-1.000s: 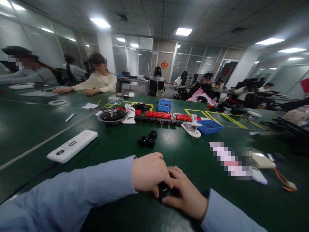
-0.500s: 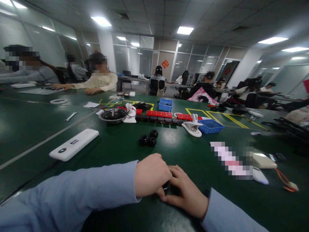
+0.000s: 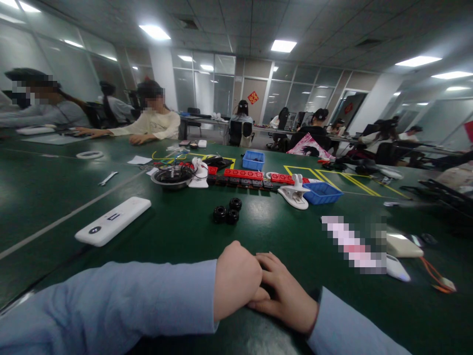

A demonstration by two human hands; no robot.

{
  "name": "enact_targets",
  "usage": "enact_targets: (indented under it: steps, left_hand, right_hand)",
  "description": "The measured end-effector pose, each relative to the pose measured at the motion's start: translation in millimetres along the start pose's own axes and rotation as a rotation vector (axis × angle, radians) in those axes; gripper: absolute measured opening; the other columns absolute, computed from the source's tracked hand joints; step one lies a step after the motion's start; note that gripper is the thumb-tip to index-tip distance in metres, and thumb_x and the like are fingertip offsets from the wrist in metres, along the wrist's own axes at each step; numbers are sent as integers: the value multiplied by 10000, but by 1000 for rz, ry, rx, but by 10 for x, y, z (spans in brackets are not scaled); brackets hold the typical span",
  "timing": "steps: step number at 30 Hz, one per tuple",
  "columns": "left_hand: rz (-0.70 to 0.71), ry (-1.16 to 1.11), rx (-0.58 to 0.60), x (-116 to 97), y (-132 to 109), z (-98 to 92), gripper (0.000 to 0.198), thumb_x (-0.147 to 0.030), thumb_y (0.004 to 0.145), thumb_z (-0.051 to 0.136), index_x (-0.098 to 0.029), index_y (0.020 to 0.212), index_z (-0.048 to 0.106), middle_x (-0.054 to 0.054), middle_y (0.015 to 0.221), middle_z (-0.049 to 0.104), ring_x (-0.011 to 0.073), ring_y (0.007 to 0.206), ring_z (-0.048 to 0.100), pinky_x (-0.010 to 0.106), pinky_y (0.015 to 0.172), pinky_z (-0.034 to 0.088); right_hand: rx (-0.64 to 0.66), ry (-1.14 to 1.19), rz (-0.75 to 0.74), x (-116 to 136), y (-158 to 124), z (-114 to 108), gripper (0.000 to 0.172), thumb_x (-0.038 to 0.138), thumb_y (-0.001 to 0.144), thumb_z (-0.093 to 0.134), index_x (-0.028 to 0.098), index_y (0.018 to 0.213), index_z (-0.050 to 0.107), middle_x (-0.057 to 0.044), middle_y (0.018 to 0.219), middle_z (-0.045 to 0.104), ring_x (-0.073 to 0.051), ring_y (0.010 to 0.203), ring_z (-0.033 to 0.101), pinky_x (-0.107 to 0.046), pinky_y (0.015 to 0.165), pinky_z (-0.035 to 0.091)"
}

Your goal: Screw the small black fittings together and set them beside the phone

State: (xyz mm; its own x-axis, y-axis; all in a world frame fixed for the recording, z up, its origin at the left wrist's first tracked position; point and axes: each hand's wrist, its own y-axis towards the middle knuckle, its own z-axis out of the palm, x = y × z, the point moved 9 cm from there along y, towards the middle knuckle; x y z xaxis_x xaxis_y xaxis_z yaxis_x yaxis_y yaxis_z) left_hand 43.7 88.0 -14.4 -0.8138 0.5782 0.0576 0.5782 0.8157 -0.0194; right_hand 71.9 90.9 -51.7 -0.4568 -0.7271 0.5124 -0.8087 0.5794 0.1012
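My left hand is curled into a loose fist, palm down, with its fingers bent against my right hand. The right hand's fingers are bent round from the other side, low over the table. A glossy black round part showed between them a moment before; now the hands cover nearly all of it. Three black round parts, shiny and with holes in their middles, sit bunched together on the green table just beyond my hands.
A white power bank lies left, a wrench behind it. Farther back are a round metal tray, red and black strips, a white clip and a blue bin. A phone lies right. People sit beyond.
My left hand has turned and shifted slightly right and down, its wrist rolling over. It now hides the black part that showed between my hands. My right hand has hardly moved.
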Motion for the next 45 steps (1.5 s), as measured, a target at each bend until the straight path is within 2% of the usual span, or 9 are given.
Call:
enact_targets:
  steps: [4, 12, 24, 30, 32, 35, 37, 40, 45]
  left_hand:
    - [-65, 57, 22, -12, -32, 88, 386, -495, 779, 578, -142, 650, 668, 91, 640, 662, 212, 581, 605, 329, 593, 394]
    - [-141, 98, -43, 25, -65, 4, 519, -592, 812, 483, -134, 684, 692, 110, 607, 654, 231, 582, 608, 338, 580, 380]
    - [-77, -47, 14, 150, -65, -176, 752, -770, 755, 303, -128, 556, 640, 69, 458, 561, 186, 470, 571, 250, 456, 348]
    - [-143, 30, 41, 328, -118, -315, 689, -682, 817, 344, -104, 628, 668, 119, 582, 633, 236, 565, 617, 279, 488, 397]
    - [-69, 3, 26, 319, -116, -401, 576, -626, 821, 426, -115, 768, 689, 111, 686, 666, 254, 652, 633, 301, 538, 430]
    - [231, -147, 15, 166, -123, -508, 366, -481, 787, 601, -183, 991, 661, 52, 871, 682, 217, 822, 623, 288, 684, 456]
    - [416, -236, 37, 86, -156, -535, 340, -362, 752, 683, -213, 1054, 634, 22, 1012, 664, 188, 932, 588, 264, 787, 434]
    - [468, -274, 85, 113, -155, -496, 389, -269, 705, 737, -218, 1074, 627, 9, 1122, 634, 192, 1003, 546, 272, 853, 402]
    - [461, -273, 157, 88, -144, -411, 427, -236, 691, 747, -241, 1097, 613, -5, 1045, 665, 188, 959, 561, 269, 803, 418]
  right_hand:
    - [-11, -3, 4, -6, 2, 2, 431, 401, 702, 685, 241, 1096, 612, -92, 1172, 535, -278, 1125, 437, -497, 1011, 266]
    - [-20, 0, 15, -10, -2, -4, 400, 409, 697, 686, 236, 1053, 631, -93, 1159, 544, -283, 1119, 446, -510, 1009, 257]
    - [23, -11, 28, -20, 6, -6, 457, 487, 714, 648, 249, 1102, 611, -99, 1193, 524, -293, 1136, 429, -534, 1012, 243]
    - [48, -2, 79, -61, -9, 6, 517, 468, 699, 671, 226, 1148, 586, -112, 1228, 503, -303, 1172, 399, -538, 1033, 209]
    - [45, 4, 69, -45, -5, -3, 506, 458, 701, 673, 234, 1146, 588, -110, 1230, 500, -304, 1172, 395, -543, 1029, 208]
    - [24, 11, 26, -2, 2, -25, 456, 447, 707, 672, 242, 1109, 607, -97, 1205, 516, -289, 1146, 411, -512, 1010, 253]
    - [16, 6, 10, 10, 1, -29, 464, 448, 708, 671, 241, 1119, 604, -95, 1204, 517, -283, 1136, 416, -495, 1000, 273]
    - [8, -14, 11, 0, -4, -31, 498, 473, 715, 657, 244, 1152, 589, -99, 1214, 506, -287, 1138, 413, -508, 1005, 257]
    - [-20, 8, -23, 30, -9, -58, 530, 446, 707, 677, 269, 1192, 557, -82, 1158, 530, -271, 1100, 436, -473, 968, 311]
